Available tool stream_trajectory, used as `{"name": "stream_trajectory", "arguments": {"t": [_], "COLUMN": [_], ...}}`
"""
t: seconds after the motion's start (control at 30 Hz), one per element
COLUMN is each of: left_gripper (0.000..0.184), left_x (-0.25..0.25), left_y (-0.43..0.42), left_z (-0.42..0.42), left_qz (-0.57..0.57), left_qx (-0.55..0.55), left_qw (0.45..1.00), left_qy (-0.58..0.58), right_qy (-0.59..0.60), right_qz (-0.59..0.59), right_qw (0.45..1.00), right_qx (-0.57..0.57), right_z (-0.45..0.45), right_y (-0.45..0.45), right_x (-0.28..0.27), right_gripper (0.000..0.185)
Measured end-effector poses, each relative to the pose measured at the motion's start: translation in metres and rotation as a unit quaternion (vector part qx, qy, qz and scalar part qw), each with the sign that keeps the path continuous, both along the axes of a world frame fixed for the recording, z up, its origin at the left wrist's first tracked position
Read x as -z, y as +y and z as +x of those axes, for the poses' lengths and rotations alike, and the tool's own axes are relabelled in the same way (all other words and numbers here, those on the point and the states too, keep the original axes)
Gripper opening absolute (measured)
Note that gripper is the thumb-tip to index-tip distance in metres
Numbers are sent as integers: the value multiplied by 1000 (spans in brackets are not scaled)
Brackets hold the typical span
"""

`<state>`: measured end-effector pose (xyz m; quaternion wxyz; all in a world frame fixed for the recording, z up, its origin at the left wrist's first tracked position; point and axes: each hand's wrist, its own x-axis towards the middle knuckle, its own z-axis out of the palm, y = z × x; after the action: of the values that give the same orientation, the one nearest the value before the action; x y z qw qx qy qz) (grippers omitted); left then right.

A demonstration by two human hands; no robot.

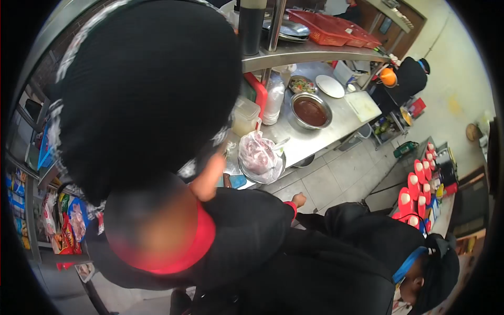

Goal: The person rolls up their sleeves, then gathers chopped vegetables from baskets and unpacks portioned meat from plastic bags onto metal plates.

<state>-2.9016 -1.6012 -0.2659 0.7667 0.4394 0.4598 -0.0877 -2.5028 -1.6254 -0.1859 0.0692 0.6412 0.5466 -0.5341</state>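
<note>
Cannot see own hands or tell their grip. Can see a co-worker's hand [298, 200], curled, near a metal bowl [283, 166] bearing a plastic bag [258, 153] with pinkish contents — then, farther along the counter [300, 146], brown liquid [311, 111] in a deep bowl [304, 126] — beyond, chopped vegetables [302, 84].

Black hat [147, 94], black-and-white flecked rim [59, 134], red collar [203, 247], brown sauce [310, 112], silver bowl [316, 126], white plate [330, 86], red trays [319, 27].
</note>
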Motion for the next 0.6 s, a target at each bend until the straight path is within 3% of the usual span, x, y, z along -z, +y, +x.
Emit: {"name": "stream_trajectory", "arguments": {"t": [0.13,0.27,0.3,0.33,0.4,0.5,0.53,0.57,0.6], "left_gripper": [29,40,37,37,37,31,37,39,41], "left_x": [-30,-60,-36,-16,-55,-57,-56,-30,-6], "left_y": [-97,-165,-171,-170,-166,-165,-171,-166,-152], "left_z": [-174,-243,-252,-267,-261,-253,-262,-277,-286], "left_qz": [76,96,315,321,210,187,88,219,339], "left_qx": [28,47,132,131,103,145,-42,129,300], "left_qw": [990,980,937,935,962,950,990,962,886], "left_qy": [120,166,70,72,143,201,98,105,99], "right_qy": [-29,-35,-34,-30,-15,36,54,72,87], "right_qz": [8,17,18,20,14,-34,-56,-76,-96], "right_qw": [998,994,993,992,992,993,992,991,988], "right_qx": [57,103,113,119,124,109,99,89,79], "right_z": [-8,-14,-14,-16,-22,-44,-58,-71,-85], "right_y": [-45,-74,-76,-77,-76,-88,-92,-97,-102], "right_x": [-15,-21,-20,-17,-6,17,23,29,33], "right_gripper": [34,35,36,36,36,37,37,38,38]}}
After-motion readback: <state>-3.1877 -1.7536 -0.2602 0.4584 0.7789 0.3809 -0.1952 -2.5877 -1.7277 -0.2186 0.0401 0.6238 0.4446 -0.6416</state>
